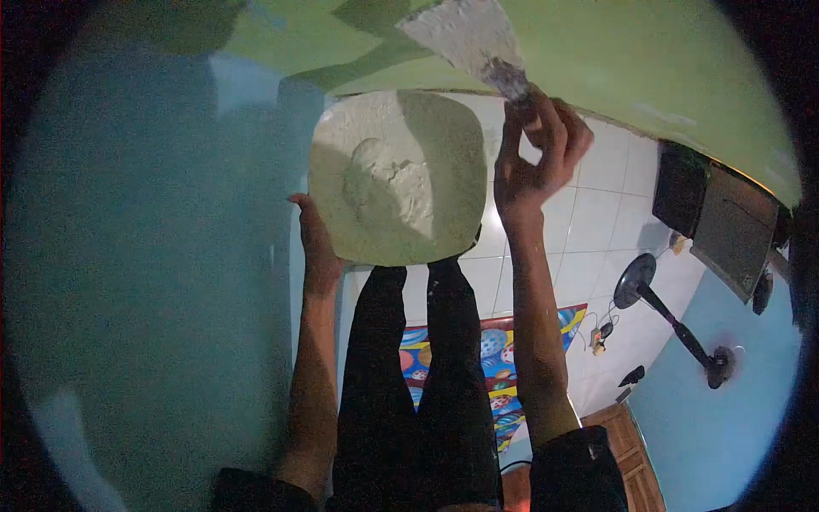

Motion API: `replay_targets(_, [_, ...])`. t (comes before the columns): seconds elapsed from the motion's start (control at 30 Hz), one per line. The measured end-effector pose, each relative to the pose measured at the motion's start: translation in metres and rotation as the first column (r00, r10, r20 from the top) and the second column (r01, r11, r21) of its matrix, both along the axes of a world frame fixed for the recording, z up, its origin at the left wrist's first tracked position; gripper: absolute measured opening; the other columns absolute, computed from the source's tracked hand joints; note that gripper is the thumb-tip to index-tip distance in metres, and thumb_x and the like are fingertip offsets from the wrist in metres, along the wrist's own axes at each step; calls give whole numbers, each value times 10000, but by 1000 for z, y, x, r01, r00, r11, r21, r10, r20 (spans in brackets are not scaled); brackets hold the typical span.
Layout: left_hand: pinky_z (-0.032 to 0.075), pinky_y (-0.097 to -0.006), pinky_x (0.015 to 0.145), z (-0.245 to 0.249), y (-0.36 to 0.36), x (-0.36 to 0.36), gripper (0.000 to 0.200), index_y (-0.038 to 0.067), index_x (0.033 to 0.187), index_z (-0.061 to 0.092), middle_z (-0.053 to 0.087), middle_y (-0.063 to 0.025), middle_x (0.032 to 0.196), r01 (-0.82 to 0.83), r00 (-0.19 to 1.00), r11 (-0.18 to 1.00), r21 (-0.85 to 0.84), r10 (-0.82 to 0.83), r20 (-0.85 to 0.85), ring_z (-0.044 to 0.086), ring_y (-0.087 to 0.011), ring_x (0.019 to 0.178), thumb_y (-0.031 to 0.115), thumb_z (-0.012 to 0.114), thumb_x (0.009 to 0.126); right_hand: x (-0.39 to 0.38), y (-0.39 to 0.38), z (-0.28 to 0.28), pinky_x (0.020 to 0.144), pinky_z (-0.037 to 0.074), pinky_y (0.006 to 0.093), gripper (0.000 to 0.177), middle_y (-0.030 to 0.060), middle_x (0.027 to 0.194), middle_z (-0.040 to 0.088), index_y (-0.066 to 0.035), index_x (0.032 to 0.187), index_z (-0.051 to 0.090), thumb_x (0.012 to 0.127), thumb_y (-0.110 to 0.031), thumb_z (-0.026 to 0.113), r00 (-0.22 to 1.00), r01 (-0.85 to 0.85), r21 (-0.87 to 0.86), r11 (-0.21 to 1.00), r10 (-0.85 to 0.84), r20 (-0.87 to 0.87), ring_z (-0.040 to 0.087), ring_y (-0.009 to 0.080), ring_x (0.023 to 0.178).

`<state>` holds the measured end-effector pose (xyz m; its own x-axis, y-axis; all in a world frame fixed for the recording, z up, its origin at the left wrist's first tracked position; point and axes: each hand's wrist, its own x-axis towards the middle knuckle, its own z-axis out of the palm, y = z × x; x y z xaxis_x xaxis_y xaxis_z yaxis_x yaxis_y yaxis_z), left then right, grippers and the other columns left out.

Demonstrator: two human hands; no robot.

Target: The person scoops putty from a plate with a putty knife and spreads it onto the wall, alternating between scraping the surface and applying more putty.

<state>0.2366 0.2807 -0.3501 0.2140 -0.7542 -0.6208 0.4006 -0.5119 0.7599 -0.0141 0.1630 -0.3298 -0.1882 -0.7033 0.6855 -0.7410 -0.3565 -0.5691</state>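
My left hand [318,249] grips the left edge of a rounded square plate [454,213], its thumb up along the side and the other fingers hidden underneath. A mound of pale wet putty [411,189] lies in the middle of the plate, with more smeared around it. In my right hand [548,162] is a putty knife [465,36], held by its handle with the fingers closed round it. Its wide blade is coated in putty and points up and left, overlapping the green wall [614,60] in this view.
A blue-green wall [171,256] rises close on my left. Below are white floor tiles [589,222] and a colourful patterned mat [495,341] by my legs. To the right stand a pedestal fan [674,320], dark box-like items [734,226] and a cable with a plug [601,337].
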Motion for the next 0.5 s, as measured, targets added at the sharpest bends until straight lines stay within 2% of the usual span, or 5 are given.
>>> replay_targets(0.1, [474, -409, 1040, -9, 3, 3, 907, -9, 1447, 353, 492, -182, 1389, 108, 993, 992, -70, -104, 55, 531, -278, 1256, 721, 167, 941, 8, -25, -14, 849, 405, 405, 502, 72, 1029, 595, -186, 1156, 689, 709, 29, 773, 1000, 13, -16, 1000, -13, -13, 518, 264, 969])
replay_targets(0.17, [446, -413, 1062, -14, 3, 1, 882, 2, 1442, 369, 498, -174, 1385, -21, 1000, 998, 61, 21, 1, 513, -269, 1272, 702, 144, 954, 13, -40, -28, 827, 401, 389, 474, 57, 1046, 592, -210, 1126, 698, 714, 6, 784, 999, 37, -16, 999, -37, 22, 501, 256, 980])
replay_targets(0.27, [401, -418, 1093, -46, 10, 15, 884, 14, 1458, 359, 487, -167, 1405, -62, 987, 998, 9, 63, -151, 480, -263, 1304, 708, 145, 952, 19, -59, -26, 821, 403, 391, 445, 52, 1066, 586, -193, 1104, 700, 711, -3, 788, 999, -4, -35, 999, 3, -46, 496, 262, 979])
replay_targets(0.37, [347, -424, 1126, -35, 4, 13, 922, 21, 1482, 330, 440, -151, 1467, -59, 988, 980, 190, 85, -132, 435, -271, 1345, 741, 163, 931, 21, -69, -34, 812, 406, 398, 429, 58, 1079, 583, -176, 1097, 698, 714, -3, 782, 999, -10, -17, 1000, 10, 31, 497, 267, 967])
replay_targets(0.5, [335, -429, 1132, -49, 7, 15, 919, 32, 1496, 313, 418, -137, 1492, -83, 986, 983, 167, 105, -129, 423, -277, 1353, 740, 157, 932, 15, -63, -50, 810, 395, 394, 380, 70, 1075, 584, -151, 1075, 699, 732, -2, 768, 998, 4, 37, 999, -7, 65, 494, 263, 961])
